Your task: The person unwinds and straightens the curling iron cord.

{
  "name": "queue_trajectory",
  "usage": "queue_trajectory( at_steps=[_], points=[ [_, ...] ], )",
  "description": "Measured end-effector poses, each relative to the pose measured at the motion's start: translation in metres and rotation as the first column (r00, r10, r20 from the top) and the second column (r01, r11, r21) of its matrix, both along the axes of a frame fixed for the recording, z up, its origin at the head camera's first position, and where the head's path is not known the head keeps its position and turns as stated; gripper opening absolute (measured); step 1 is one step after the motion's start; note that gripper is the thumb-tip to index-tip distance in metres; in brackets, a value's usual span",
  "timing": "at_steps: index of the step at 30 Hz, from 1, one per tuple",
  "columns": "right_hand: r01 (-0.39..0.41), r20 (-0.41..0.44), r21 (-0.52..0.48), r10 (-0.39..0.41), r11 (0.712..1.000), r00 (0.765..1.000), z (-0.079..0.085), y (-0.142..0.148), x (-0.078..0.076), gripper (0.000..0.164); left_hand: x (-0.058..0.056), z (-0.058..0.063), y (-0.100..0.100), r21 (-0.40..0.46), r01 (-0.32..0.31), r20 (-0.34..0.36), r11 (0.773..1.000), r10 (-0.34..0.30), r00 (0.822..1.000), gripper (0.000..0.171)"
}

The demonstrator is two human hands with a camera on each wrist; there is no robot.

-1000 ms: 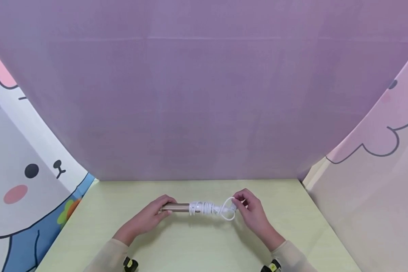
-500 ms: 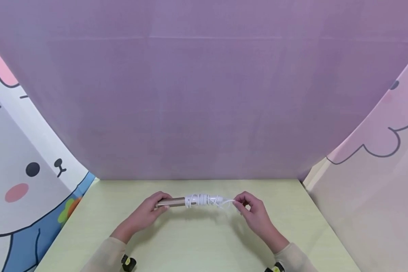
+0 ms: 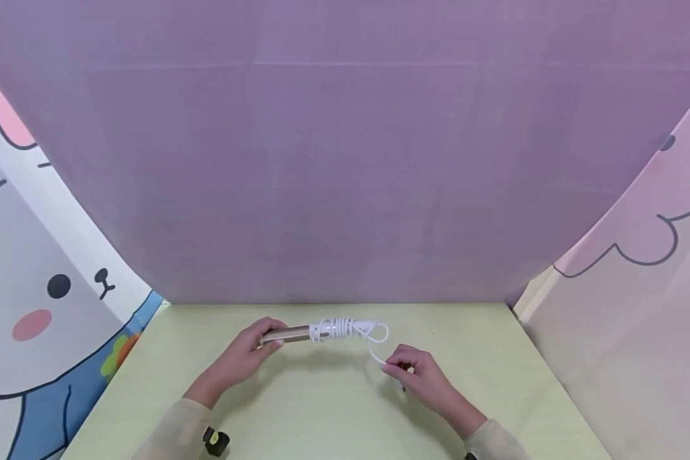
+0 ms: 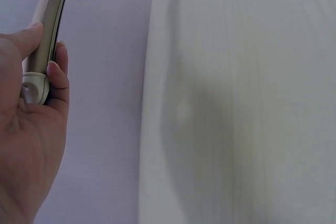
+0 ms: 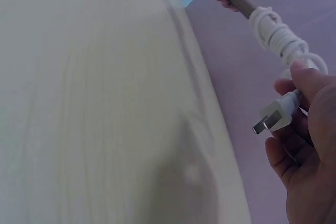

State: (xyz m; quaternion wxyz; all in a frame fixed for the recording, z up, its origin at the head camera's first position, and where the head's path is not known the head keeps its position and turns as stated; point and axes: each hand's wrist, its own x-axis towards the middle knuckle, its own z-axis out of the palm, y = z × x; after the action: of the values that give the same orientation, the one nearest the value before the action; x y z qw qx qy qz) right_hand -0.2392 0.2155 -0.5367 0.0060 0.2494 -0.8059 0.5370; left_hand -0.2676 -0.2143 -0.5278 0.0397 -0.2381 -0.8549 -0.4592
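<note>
Potentially, a hard tug could knot the cord (image 3: 340, 328), which the right hand (image 3: 428, 383) pinches near its plug (image 5: 278, 113) while the left hand (image 3: 238, 359) grips the curling iron (image 3: 294, 333).

The left grip (image 3: 243, 352) is curled, the right grip (image 3: 427, 379) pinching, both raised.

Low in the head view: one bare left hand (image 3: 238, 358), one bare right hand (image 3: 425, 381), one slim bronze-and-white cylindrical wand (image 3: 290, 334), one coiled white cord (image 3: 340, 328), two beige sleeves (image 3: 175, 425), one pale yellow-green tabletop (image 3: 322, 415). Above, one purple cloth backdrop (image 3: 345, 160); at the frame's sides, two cartoon-printed panels (image 3: 17, 255). Right of centre in the right wrist view, one white plug (image 5: 281, 109) with two metal prongs (image 5: 272, 120).
</note>
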Motion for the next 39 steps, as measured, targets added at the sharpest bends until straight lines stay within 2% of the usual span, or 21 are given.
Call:
queue_trajectory(
  at_steps=[6, 15, 20, 26, 31, 36, 39],
  points=[
    [0.027, 0.022, 0.041, -0.028, 0.999, 0.999, -0.004, -0.001, -0.006, 0.015, 0.003, 0.006, 0.0, 0.009, 0.019, -0.036, 1.0, -0.018, 0.999, 0.023],
    [0.117, 0.026, 0.036, -0.118, 0.993, 0.993, -0.011, 0.008, -0.018, 0.007, 0.007, 0.011, -0.002, 0.007, 0.05, 0.025, 0.999, -0.05, 0.998, 0.023],
    [0.178, 0.014, -0.023, -0.178, 0.984, 0.984, -0.007, 0.012, -0.024, 0.009, 0.007, 0.01, -0.003, -0.026, 0.073, 0.017, 0.997, -0.072, 0.997, 0.023],
    [0.237, -0.021, -0.117, -0.241, 0.964, 0.97, 0.009, 0.018, -0.026, 0.008, 0.005, 0.008, -0.003, -0.073, 0.067, -0.015, 0.995, -0.068, 0.998, 0.024],
    [0.192, -0.078, -0.142, -0.205, 0.971, 0.976, 0.025, 0.02, -0.019, 0.01, 0.003, 0.006, -0.001, -0.101, -0.003, -0.04, 0.995, -0.001, 0.999, 0.023],
    [0.049, -0.124, -0.099, -0.061, 0.994, 0.99, 0.031, 0.014, -0.004, 0.011, 0.0, 0.005, 0.0, -0.077, -0.078, -0.114, 0.994, 0.068, 0.991, 0.024],
    [-0.051, -0.099, -0.049, 0.046, 0.997, 0.994, 0.026, 0.01, 0.003, 0.004, -0.002, 0.006, -0.001, -0.047, -0.092, -0.144, 0.995, 0.085, 0.986, 0.024]
  ],
)
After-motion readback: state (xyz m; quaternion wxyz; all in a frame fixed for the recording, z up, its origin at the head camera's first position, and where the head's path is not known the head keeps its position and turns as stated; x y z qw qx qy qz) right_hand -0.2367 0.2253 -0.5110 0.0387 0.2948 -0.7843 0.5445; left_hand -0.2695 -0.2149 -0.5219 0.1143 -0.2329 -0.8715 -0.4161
